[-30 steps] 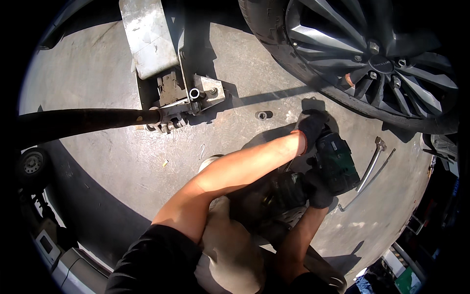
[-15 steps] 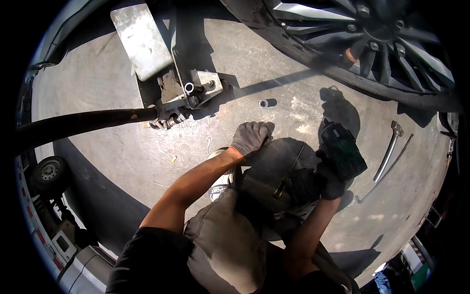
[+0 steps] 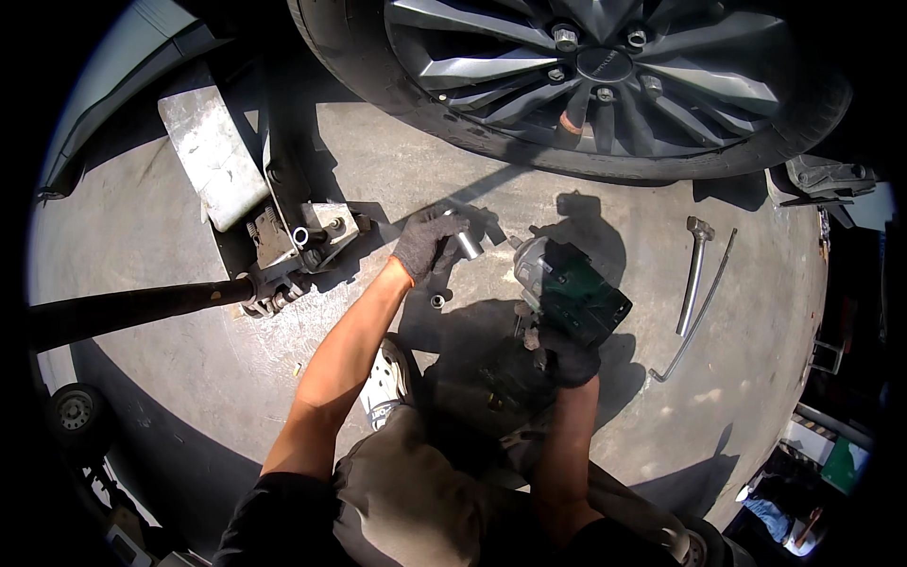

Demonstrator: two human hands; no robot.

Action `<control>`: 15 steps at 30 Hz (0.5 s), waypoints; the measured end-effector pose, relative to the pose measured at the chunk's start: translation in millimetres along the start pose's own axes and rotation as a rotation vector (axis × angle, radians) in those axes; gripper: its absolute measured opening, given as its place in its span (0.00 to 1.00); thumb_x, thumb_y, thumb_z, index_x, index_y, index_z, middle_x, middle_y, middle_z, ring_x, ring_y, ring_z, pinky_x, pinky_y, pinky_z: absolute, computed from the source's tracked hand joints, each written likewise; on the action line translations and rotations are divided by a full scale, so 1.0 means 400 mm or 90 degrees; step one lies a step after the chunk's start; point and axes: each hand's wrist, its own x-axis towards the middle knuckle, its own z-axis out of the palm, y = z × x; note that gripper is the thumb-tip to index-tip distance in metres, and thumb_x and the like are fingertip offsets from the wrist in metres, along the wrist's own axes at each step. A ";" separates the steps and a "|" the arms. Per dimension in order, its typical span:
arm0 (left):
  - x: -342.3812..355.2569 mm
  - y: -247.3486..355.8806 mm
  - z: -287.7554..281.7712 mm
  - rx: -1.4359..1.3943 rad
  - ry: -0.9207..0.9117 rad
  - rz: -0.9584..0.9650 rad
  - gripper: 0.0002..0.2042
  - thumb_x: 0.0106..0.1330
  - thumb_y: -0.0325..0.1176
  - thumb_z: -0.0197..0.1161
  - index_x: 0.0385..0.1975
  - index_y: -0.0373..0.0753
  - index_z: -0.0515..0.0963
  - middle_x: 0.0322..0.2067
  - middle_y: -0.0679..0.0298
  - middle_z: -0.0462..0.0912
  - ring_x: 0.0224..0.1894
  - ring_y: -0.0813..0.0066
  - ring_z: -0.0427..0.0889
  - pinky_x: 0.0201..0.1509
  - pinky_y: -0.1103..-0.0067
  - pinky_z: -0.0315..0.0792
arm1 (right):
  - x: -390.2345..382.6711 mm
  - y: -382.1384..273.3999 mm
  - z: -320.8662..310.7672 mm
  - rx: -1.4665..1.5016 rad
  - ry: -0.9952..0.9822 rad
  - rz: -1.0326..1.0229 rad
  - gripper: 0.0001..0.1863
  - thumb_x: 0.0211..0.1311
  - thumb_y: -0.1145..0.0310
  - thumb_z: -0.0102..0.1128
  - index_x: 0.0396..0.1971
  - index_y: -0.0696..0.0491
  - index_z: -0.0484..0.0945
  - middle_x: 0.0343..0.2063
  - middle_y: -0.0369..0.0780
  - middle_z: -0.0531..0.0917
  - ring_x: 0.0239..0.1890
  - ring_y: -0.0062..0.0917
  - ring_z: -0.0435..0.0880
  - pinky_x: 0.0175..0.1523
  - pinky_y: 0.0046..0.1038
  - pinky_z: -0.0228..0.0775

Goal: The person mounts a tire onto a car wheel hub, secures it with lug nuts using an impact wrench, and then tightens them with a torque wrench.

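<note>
A silver cylindrical socket (image 3: 469,246) is pinched in the gloved fingers of my left hand (image 3: 425,246), raised over the concrete. Close by, a green and black cordless impact wrench (image 3: 584,298) is gripped at its handle by my gloved right hand (image 3: 567,361). Its nose points up and left, towards the socket but apart from it. On the floor below my left hand lies a short metal piece with a round opening (image 3: 437,301), perhaps a nut or a small socket. Beyond both hands stands a car wheel (image 3: 605,64) with a dark tyre and several nuts around its hub.
A floor jack (image 3: 215,151) stands at the left, its long black handle (image 3: 132,312) reaching to the left edge. On the right lie a silver lug wrench (image 3: 697,274) and a thin bent rod (image 3: 694,307). My light shoe (image 3: 385,386) is below my left hand.
My left hand has picked the socket up off the floor. The impact wrench has swung closer to it. My view has shifted to the right and towards the wheel.
</note>
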 end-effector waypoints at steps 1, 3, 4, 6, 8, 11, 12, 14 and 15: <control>-0.012 -0.020 -0.040 -0.069 -0.001 0.028 0.08 0.64 0.38 0.58 0.32 0.40 0.75 0.24 0.65 0.77 0.21 0.74 0.74 0.19 0.76 0.66 | -0.025 -0.004 0.043 0.346 0.005 0.296 0.29 0.41 0.77 0.60 0.51 0.58 0.76 0.42 0.40 0.82 0.41 0.26 0.81 0.44 0.27 0.74; -0.014 -0.024 -0.040 -0.267 0.016 0.048 0.10 0.64 0.41 0.57 0.32 0.41 0.74 0.25 0.64 0.77 0.23 0.73 0.76 0.21 0.75 0.70 | -0.017 -0.009 0.065 0.218 -0.015 0.224 0.30 0.39 0.76 0.60 0.51 0.58 0.76 0.42 0.40 0.82 0.41 0.26 0.81 0.44 0.26 0.74; -0.014 -0.004 0.018 -0.372 0.016 0.046 0.11 0.65 0.43 0.57 0.32 0.41 0.73 0.25 0.64 0.77 0.23 0.72 0.76 0.22 0.74 0.73 | -0.018 -0.019 0.058 0.245 -0.006 0.244 0.30 0.39 0.76 0.61 0.51 0.58 0.76 0.41 0.40 0.82 0.40 0.26 0.81 0.43 0.26 0.74; -0.017 0.036 0.108 -0.386 0.066 0.022 0.13 0.66 0.47 0.54 0.33 0.43 0.72 0.27 0.64 0.78 0.25 0.70 0.78 0.30 0.73 0.80 | -0.014 -0.051 0.052 0.302 0.011 0.276 0.30 0.38 0.76 0.62 0.50 0.57 0.76 0.40 0.40 0.82 0.40 0.25 0.81 0.43 0.26 0.74; -0.046 0.054 0.078 -0.412 0.097 -0.011 0.13 0.67 0.46 0.53 0.34 0.43 0.72 0.28 0.63 0.78 0.26 0.70 0.79 0.33 0.73 0.82 | -0.001 -0.063 0.104 0.318 -0.022 0.268 0.29 0.39 0.76 0.63 0.49 0.57 0.77 0.39 0.39 0.83 0.39 0.24 0.81 0.41 0.26 0.75; -0.018 0.031 0.075 -0.304 0.099 0.106 0.08 0.64 0.36 0.59 0.36 0.40 0.72 0.28 0.61 0.79 0.29 0.70 0.81 0.30 0.75 0.80 | -0.010 -0.077 0.107 0.304 -0.010 0.219 0.25 0.43 0.75 0.63 0.48 0.58 0.77 0.39 0.39 0.83 0.35 0.21 0.80 0.36 0.22 0.74; -0.015 0.023 0.058 -0.240 0.110 0.158 0.08 0.63 0.33 0.60 0.37 0.39 0.72 0.28 0.61 0.79 0.30 0.71 0.81 0.29 0.76 0.79 | -0.006 -0.085 0.112 0.431 -0.008 0.253 0.22 0.46 0.76 0.63 0.47 0.57 0.77 0.39 0.37 0.82 0.33 0.20 0.78 0.34 0.22 0.72; -0.034 0.037 0.059 0.079 0.132 0.287 0.10 0.56 0.28 0.65 0.36 0.37 0.75 0.29 0.62 0.80 0.30 0.72 0.82 0.30 0.73 0.77 | -0.007 -0.083 0.102 0.689 0.007 0.332 0.16 0.52 0.77 0.62 0.44 0.56 0.78 0.38 0.35 0.79 0.28 0.17 0.74 0.30 0.20 0.68; -0.053 0.046 0.048 0.294 0.149 0.349 0.10 0.55 0.28 0.66 0.36 0.37 0.76 0.29 0.62 0.80 0.30 0.72 0.82 0.31 0.73 0.77 | -0.009 -0.086 0.100 0.593 -0.005 0.322 0.17 0.53 0.77 0.63 0.45 0.56 0.78 0.39 0.35 0.79 0.29 0.18 0.75 0.30 0.20 0.69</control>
